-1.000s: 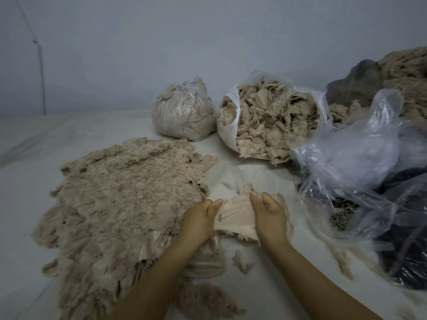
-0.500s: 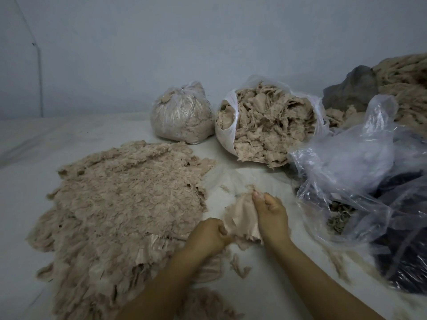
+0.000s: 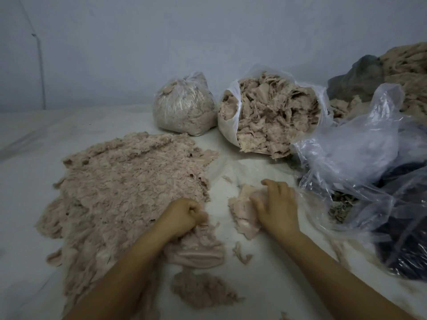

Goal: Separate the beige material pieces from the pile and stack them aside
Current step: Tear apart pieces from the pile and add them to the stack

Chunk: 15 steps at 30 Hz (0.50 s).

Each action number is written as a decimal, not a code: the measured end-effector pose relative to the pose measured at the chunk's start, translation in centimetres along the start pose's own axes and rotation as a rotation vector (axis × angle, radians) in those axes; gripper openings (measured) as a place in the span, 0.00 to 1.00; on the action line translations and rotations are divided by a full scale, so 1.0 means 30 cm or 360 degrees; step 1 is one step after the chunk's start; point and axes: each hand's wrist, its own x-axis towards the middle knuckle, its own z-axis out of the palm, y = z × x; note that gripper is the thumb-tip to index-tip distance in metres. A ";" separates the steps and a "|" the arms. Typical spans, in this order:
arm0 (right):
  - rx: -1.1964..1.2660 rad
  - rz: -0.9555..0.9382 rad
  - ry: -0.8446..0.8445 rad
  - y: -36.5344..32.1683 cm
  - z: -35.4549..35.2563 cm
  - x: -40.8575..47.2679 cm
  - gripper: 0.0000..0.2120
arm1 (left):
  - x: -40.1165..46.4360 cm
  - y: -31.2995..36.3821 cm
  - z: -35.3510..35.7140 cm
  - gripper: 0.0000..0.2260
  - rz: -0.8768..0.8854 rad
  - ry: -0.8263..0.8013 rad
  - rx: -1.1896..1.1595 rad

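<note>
The small clump of beige pieces (image 3: pixel 242 211) lies just left of the right hand (image 3: pixel 277 206) — whose spread fingers press on it — while the left hand (image 3: pixel 184 215), fisted on a piece, sits at the spread stack's (image 3: pixel 129 181) near edge.

Dim and flat throughout, with a cool grey-blue cast over the wall (image 3: pixel 208 38) and no clear direction of light, only faint soft shading just beside the spread pile (image 3: pixel 129 188) and under the forearms. Mild glare on the clear plastic bags (image 3: pixel 360 153) to the right of that pile, dull sheen on the tied bag (image 3: pixel 184 105) behind it, deep murk in the dark bundle at the far right edge. Soft overall, grainy in the shadows, slightly smeared on the left hand (image 3: pixel 184 215) and right hand (image 3: pixel 277 204), blurred on the small clump (image 3: pixel 203 289) nearest the camera, and bowed by the wide lens toward the corners.
</note>
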 end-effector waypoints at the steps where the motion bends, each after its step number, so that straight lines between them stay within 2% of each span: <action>1: 0.0158 -0.0110 -0.0089 -0.038 0.002 -0.027 0.17 | -0.010 0.002 -0.018 0.05 0.0024 -0.0014 0.0025; 3: 0.0409 -0.0216 -0.0557 -0.108 0.029 -0.088 0.15 | -0.030 -0.002 -0.039 0.11 0.0116 -0.0134 0.0004; 5: 0.0367 -0.0289 -0.0916 -0.150 0.075 -0.141 0.14 | -0.056 0.002 -0.045 0.12 0.0242 -0.0274 -0.0058; 7: 0.0267 -0.0382 -0.0902 -0.162 0.107 -0.166 0.11 | -0.080 -0.010 -0.035 0.13 0.0278 -0.0401 -0.0055; 8: 0.0341 -0.0375 -0.0820 -0.159 0.114 -0.173 0.12 | -0.088 -0.018 -0.032 0.13 0.0298 -0.0453 0.0069; 10: 0.0663 -0.0217 -0.0612 -0.159 0.100 -0.176 0.11 | -0.092 -0.043 -0.032 0.07 0.0343 -0.0492 0.0408; 11: 0.0807 -0.0120 -0.0500 -0.161 0.089 -0.175 0.12 | -0.093 -0.052 -0.036 0.05 0.0347 -0.0459 0.0461; 13: 0.1000 0.0063 -0.0382 -0.178 0.073 -0.174 0.13 | -0.093 -0.056 -0.038 0.10 0.0340 -0.0320 0.0314; 15: 0.1282 0.0278 -0.0504 -0.205 0.070 -0.171 0.09 | -0.093 -0.038 -0.030 0.07 0.0338 -0.0236 -0.0070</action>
